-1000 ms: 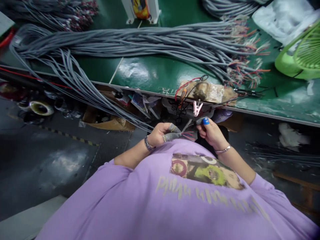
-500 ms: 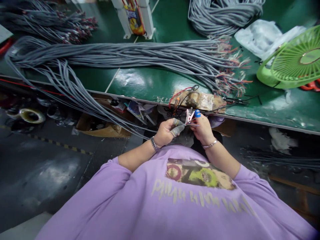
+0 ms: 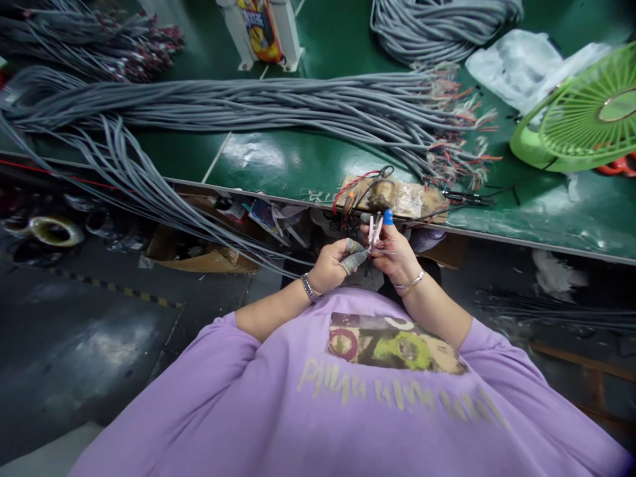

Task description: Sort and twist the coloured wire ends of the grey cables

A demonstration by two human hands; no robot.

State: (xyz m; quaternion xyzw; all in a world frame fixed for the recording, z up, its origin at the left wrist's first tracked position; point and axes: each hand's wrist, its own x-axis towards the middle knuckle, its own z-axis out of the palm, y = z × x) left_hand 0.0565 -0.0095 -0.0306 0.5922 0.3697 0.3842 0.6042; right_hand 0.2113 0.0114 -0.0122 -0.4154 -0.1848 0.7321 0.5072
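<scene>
In front of my body, just below the bench edge, my left hand (image 3: 330, 265) is closed, its grey-covered thumb and finger pinching the end of a grey cable (image 3: 291, 258). Thin red and white wires (image 3: 383, 248) fan out from that end across the fingers of my right hand (image 3: 400, 257). My right hand is curled round a small pink tool with two arms (image 3: 375, 229), like snips or a clip; its exact kind is unclear. A blue cover (image 3: 388, 216) sits on the right thumb. Both hands nearly touch at the wires.
A long bundle of grey cables (image 3: 248, 103) with frayed ends lies across the green bench (image 3: 268, 159). Black and red leads (image 3: 365, 189) rest on a taped cardboard piece (image 3: 410, 199) at the edge. A green fan (image 3: 586, 112) and plastic bag (image 3: 521, 69) are at right.
My right hand has moved slightly left and turned, so more of its palm and fingers show. The pink tool has shifted slightly left with it. My left hand keeps its pinch.
</scene>
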